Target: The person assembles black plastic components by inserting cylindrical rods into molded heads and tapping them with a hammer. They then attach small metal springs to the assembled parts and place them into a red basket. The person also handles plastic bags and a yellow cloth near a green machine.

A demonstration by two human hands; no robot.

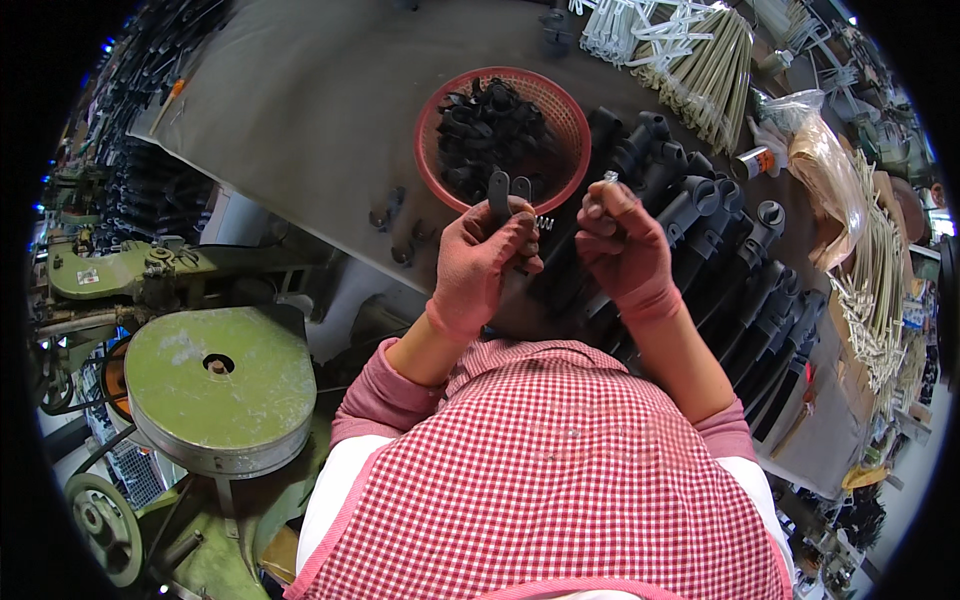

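My left hand [478,262], in a reddish work glove, pinches a dark two-armed clip [500,190] with rounded ends and small holes. A small coil spring [545,222] shows beside those fingers; whether they grip it is hard to see. To the right, my right hand [630,250], gloved alike, is closed with its fingertips pinched on a small shiny metal piece [610,177], too small to name. Both hands are raised near the front rim of a red plastic basket [428,150], which holds a heap of black parts [490,130].
Black tubular parts [690,205] lie in rows right of my hands. Bundles of thin rods [700,95] and a clear plastic bag [815,165] are farther off. A few loose dark pieces [402,250] lie on the grey table [300,110]. A green machine [220,380] stands at left.
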